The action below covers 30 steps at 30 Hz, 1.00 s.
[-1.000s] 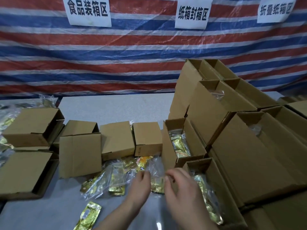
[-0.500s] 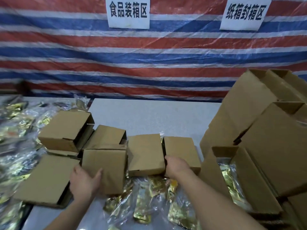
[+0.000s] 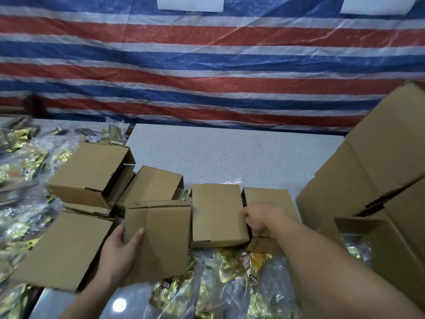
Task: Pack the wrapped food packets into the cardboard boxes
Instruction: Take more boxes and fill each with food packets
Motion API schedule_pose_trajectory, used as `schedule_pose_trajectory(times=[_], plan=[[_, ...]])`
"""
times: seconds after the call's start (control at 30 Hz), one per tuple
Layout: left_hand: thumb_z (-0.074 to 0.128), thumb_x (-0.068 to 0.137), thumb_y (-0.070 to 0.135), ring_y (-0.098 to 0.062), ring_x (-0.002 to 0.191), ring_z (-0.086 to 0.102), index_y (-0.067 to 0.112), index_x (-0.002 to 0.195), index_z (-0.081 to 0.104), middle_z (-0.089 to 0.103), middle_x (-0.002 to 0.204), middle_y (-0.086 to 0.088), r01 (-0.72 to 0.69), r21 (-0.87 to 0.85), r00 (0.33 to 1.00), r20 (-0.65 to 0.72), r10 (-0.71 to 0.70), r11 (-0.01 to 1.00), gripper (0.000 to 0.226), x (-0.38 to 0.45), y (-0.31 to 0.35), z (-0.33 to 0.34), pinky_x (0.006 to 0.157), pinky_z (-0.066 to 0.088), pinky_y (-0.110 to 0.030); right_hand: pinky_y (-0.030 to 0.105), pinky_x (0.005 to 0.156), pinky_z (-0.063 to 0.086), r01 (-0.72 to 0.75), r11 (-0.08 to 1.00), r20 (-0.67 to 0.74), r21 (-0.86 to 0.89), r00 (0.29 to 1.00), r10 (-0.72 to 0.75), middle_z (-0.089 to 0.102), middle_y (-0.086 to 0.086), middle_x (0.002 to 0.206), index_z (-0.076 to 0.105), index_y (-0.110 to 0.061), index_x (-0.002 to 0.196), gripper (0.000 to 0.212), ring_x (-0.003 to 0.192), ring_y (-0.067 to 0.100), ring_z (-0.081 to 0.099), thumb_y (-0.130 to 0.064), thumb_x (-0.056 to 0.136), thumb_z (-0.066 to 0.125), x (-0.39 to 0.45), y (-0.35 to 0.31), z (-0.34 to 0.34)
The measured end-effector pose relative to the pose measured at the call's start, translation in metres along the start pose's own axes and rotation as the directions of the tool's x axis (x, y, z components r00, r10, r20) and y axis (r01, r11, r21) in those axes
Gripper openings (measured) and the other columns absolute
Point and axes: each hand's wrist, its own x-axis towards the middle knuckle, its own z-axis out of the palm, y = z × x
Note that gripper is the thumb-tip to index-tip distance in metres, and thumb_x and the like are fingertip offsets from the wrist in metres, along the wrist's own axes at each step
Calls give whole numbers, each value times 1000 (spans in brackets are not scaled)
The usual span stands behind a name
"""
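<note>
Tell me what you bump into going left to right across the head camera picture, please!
Pile of shiny packets → flat box at the table edge → left hand → box it holds → middle box → right hand → big stack of boxes.

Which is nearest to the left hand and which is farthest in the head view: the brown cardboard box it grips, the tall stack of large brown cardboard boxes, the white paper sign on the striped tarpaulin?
1. Brown cardboard box, in the left hand.
2. Stack of large brown cardboard boxes, far right.
3. White paper sign, top, on the wall.
</note>
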Motion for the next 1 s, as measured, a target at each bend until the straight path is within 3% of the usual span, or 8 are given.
schedule_pose_trajectory(times=[0.1,0.23,0.37,0.5,0.7,0.8,0.9,1.0], plan=[[66,95,27,-12,83,68,27,96,62,70,92,9,-56,-35,998,35,58,998,4,-6,11,11,64,53,-30,31,82,45,13,998,32,-56,999,-11,62,2,125,63,-25,119,34,109,26,58,-19,96,39,0,6,-2],[65,96,21,-10,82,65,29,87,59,68,90,8,-87,-35,996,21,88,996,13,-10,25,20,62,48,-25,35,89,48,34,988,55,-153,998,-26,60,3,128,57,-26,125,36,113,27,58,-16,95,41,-1,9,0],[64,96,20,-9,83,64,27,91,60,68,90,8,-91,-43,996,10,92,995,9,-14,29,22,61,46,-23,38,89,51,26,970,35,-243,999,-18,60,2,124,55,-25,127,33,111,25,59,-19,97,42,-1,7,6],[62,97,21,-14,84,67,25,93,62,70,91,5,-90,-78,996,10,91,993,5,-16,31,27,63,51,-29,32,76,46,-86,957,-9,-278,996,87,61,1,124,60,-19,123,29,110,23,61,-20,95,53,2,2,13],[60,98,21,-14,83,66,30,88,59,68,90,7,-86,-80,996,20,88,993,14,-19,36,31,62,51,-29,34,76,48,-219,950,-43,-222,976,215,61,0,128,61,-17,127,41,118,24,60,-16,87,71,-6,23,-8],[59,99,23,-12,80,65,29,87,58,67,88,8,-62,-94,998,8,63,994,14,-21,39,35,58,47,-25,37,78,55,-259,926,-61,-274,966,253,65,2,119,65,-18,118,30,107,27,65,-26,90,61,-9,28,0],[58,100,25,-13,79,64,25,95,60,66,89,7,-41,-84,999,6,41,996,5,-22,40,37,56,45,-25,37,69,57,-313,917,-50,-249,949,310,64,3,108,66,-14,113,33,95,29,67,-36,94,50,-5,17,14],[59,99,24,-14,81,64,24,93,60,66,89,6,-53,-71,999,-7,52,996,7,-21,39,37,56,45,-24,38,62,55,-341,906,-38,-252,939,343,64,4,119,66,-14,118,27,100,29,67,-21,93,57,1,4,26]])
